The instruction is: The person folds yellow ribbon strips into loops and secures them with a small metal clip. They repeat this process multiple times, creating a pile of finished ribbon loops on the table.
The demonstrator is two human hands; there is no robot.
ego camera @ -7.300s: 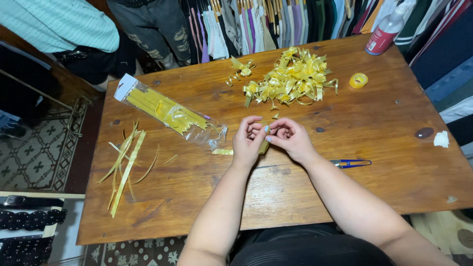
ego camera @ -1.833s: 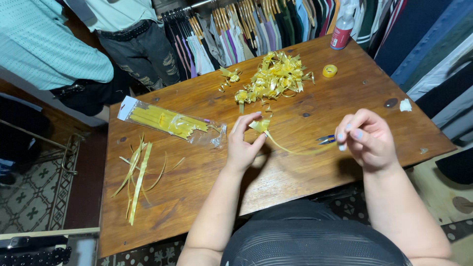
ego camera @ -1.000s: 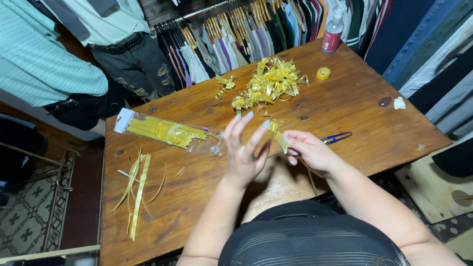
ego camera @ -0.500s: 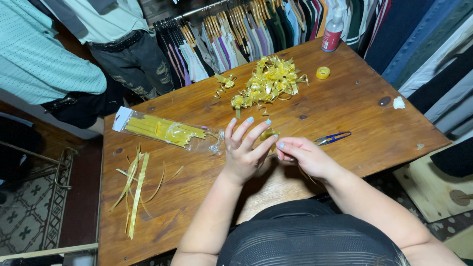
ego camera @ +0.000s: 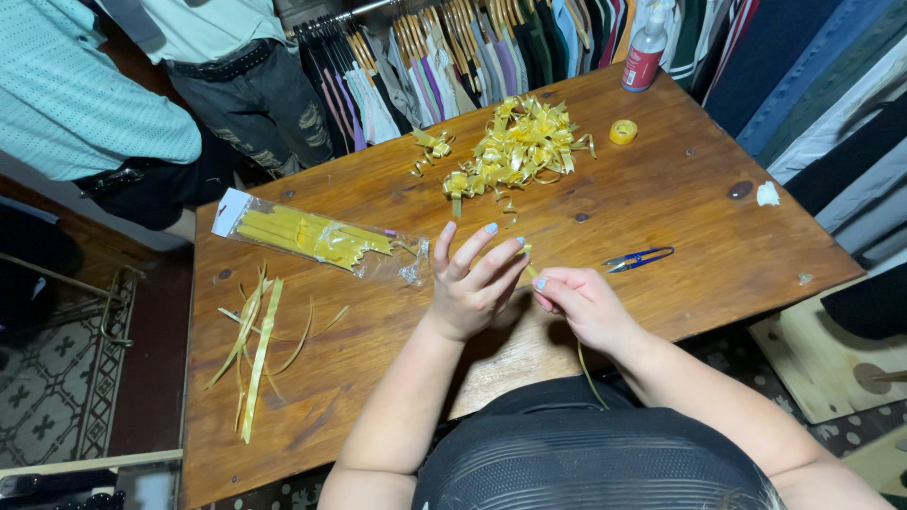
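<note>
Wooden worktop (ego camera: 680,198), clothes rack along the frame's top. Bow pile (ego camera: 520,146) upper centre, ribbon pack (ego camera: 312,236) left, snips (ego camera: 641,257) right; bare wood lower left. At the near edge, left hand (ego camera: 468,283) fingers spread; right hand (ego camera: 581,302) pinches yellow ribbon (ego camera: 531,271).

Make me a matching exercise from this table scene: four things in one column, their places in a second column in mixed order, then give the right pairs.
Things
1. blue snips
2. clear bag of yellow strips
3. roll of yellow tape
4. loose yellow strips

Places
A. near the table's left edge, fanned out on the wood
B. just right of the right hand
C. far side of the table, beside the red bottle
D. left of the left hand, lying at a slant

Pairs: 1-B, 2-D, 3-C, 4-A
</note>
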